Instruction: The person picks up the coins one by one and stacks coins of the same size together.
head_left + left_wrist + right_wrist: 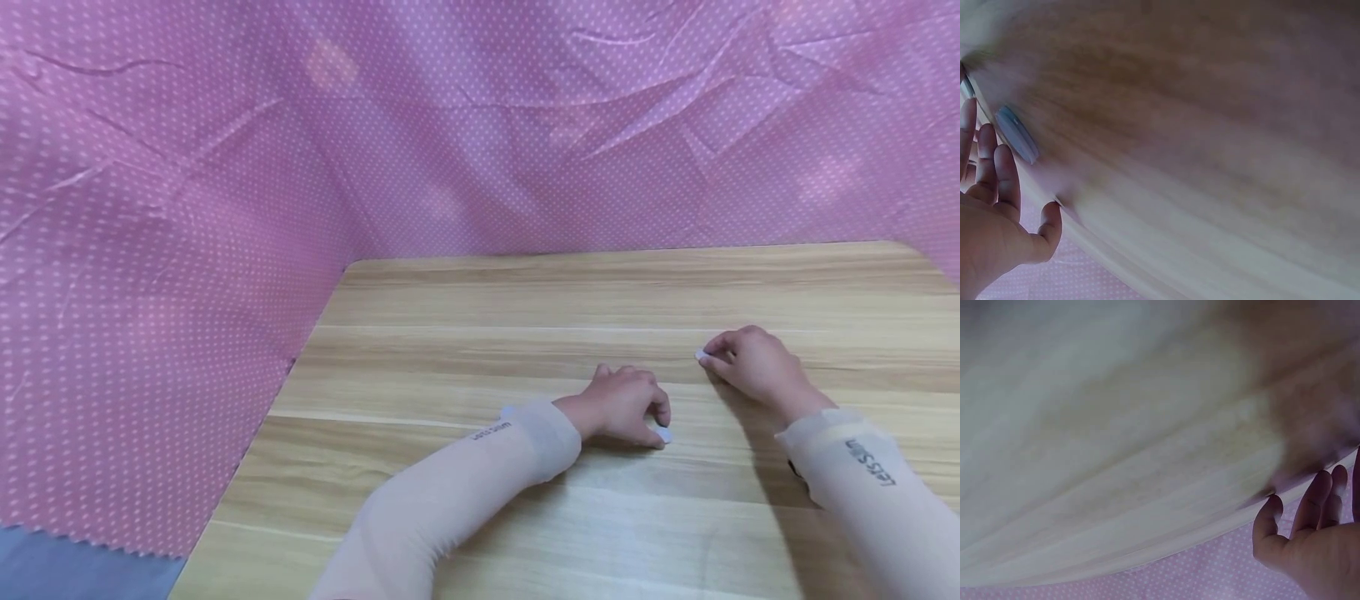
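Note:
My left hand (618,406) is low over the wooden table, pinching a small white piece (662,434) between thumb and index finger. Its kind cannot be told. In the left wrist view, a grey-blue oblong block (1017,135) lies on the wood beside the fingers of that hand. Farther right and a little farther back, my right hand (757,367) holds another small white piece (701,354) by its fingertips, close to the tabletop. The right wrist view shows several curled fingers (1313,500) but not that piece.
The light wood table (450,317) carries both forearms' shadows. Pink dotted cloth (187,250) hangs along its left and far edges. A pale bit (507,412) of unclear kind peeks out behind the left sleeve (480,458). The right sleeve (862,467) crosses the right side.

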{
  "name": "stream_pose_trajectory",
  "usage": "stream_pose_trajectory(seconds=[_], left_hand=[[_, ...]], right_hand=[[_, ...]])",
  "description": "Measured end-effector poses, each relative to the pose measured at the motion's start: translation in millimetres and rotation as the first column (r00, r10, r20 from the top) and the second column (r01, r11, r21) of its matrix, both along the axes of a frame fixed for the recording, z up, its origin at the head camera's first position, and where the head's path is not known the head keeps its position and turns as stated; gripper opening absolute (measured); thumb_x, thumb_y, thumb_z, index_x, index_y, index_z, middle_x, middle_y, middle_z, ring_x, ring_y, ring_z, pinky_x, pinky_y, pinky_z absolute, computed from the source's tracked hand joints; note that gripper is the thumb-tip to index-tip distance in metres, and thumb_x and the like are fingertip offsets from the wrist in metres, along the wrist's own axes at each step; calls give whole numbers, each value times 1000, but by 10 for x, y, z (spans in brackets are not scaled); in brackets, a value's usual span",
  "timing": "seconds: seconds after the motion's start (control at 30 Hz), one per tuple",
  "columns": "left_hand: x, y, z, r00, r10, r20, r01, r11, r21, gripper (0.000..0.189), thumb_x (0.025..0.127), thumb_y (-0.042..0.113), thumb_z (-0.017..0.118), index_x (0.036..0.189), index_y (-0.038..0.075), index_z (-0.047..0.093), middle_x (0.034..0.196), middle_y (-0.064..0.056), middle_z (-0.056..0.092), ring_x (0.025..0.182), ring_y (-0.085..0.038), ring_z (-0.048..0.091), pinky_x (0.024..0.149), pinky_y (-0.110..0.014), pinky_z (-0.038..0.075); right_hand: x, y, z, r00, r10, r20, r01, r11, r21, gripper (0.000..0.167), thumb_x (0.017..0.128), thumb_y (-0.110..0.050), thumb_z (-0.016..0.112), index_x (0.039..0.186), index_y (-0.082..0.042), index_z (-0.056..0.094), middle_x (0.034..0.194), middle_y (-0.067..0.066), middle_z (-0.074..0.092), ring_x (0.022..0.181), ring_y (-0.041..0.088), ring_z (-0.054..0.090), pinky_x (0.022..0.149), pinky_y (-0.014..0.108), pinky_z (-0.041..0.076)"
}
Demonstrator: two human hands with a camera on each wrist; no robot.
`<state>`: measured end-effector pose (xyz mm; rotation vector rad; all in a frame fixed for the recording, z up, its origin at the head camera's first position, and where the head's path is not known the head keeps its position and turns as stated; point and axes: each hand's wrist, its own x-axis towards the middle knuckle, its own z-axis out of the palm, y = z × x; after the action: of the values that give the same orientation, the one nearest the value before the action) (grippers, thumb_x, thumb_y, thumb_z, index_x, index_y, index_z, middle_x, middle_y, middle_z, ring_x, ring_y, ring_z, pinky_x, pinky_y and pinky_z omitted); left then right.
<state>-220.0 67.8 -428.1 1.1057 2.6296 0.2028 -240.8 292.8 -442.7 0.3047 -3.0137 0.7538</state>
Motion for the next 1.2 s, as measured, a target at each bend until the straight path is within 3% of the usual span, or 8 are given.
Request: stream_pose_trajectory(seconds=[0.37, 0.7, 0.87, 1.2], left_hand=[[7, -21, -31, 1000, -4, -16, 4, 1000, 2, 19, 75, 47, 77, 87, 37, 66, 87, 21, 46, 88, -2, 39, 76, -31, 25], [11, -29, -62, 1000, -7, -23, 7, 1000, 15, 18, 75, 47, 77, 86, 37, 66, 87, 22, 45, 87, -1, 39, 77, -31, 25], [12, -38, -58, 1000, -11, -23, 11, 1000, 14, 19, 75, 47, 77, 86, 36, 66, 88, 21, 45, 87, -1, 39, 78, -31, 25], [26, -53, -68, 999, -12, -32, 12, 1000, 20, 19, 75, 47, 77, 85, 36, 65, 87, 21, 46, 87, -1, 40, 78, -31, 26]], right_hand=[[96, -62, 0, 1000, 9, -7, -9, 1000, 9, 26, 88, -27, 66, 97, -2, 70, 104, 25, 58, 100, 42, 52, 78, 61, 40], [124, -58, -13, 999, 27, 22, -28, 1000, 5, 32, 91, -30, 64, 108, -3, 67, 110, 24, 58, 102, 43, 52, 79, 62, 39], [162, -55, -18, 999, 30, 27, -29, 999, -33, 26, 89, -25, 66, 104, -4, 70, 112, 25, 56, 104, 42, 51, 86, 61, 37], [229, -24, -48, 995, 88, -44, -90, 994, -63, 16, 83, -23, 74, 91, -9, 75, 104, 15, 62, 98, 35, 56, 83, 54, 40]])
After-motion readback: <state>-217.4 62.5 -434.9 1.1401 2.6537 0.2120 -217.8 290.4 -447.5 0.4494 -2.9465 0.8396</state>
